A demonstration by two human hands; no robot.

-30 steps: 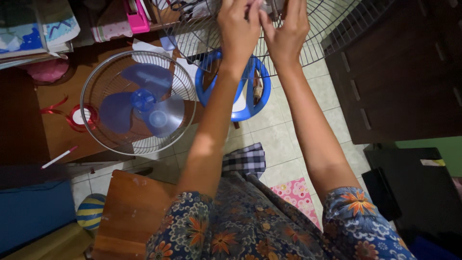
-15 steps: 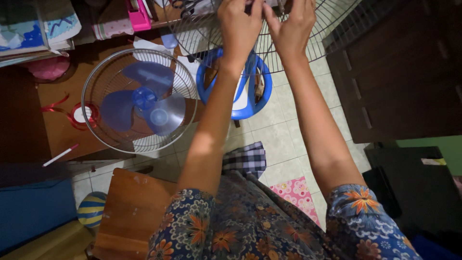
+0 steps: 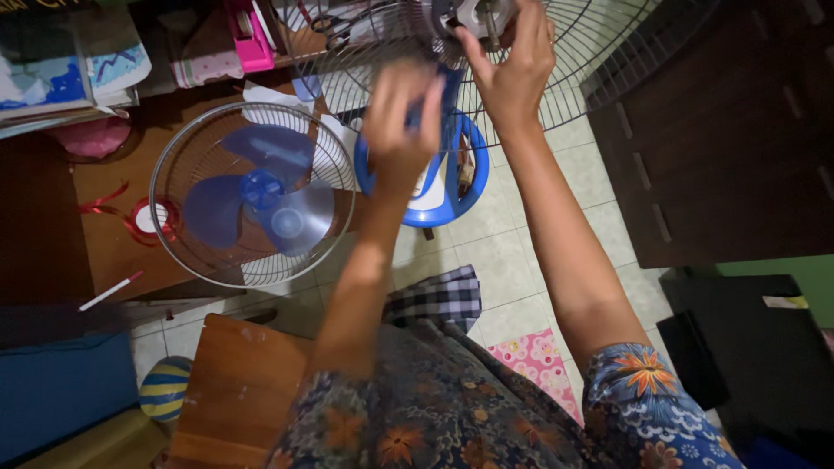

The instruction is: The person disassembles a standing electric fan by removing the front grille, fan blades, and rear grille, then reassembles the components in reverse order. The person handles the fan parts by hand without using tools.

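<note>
Right hand (image 3: 512, 74) raised, fingers closed about the grey motor hub (image 3: 473, 16) at the centre of the rear wire guard (image 3: 591, 61); hub sits at its fingertips. Left hand (image 3: 398, 130) just below and beside it, blurred, fingers curled, apparently clear of the guard; what it grips, if anything, cannot be told. Behind the left hand, a blue plastic stool (image 3: 452, 187); further to its left, on the worktop (image 3: 104, 243), the front guard with blue fan blade (image 3: 256, 195).

Glossy blue plastic fan blade (image 3: 261, 200), thin metal wire grille (image 3: 599, 52).
</note>
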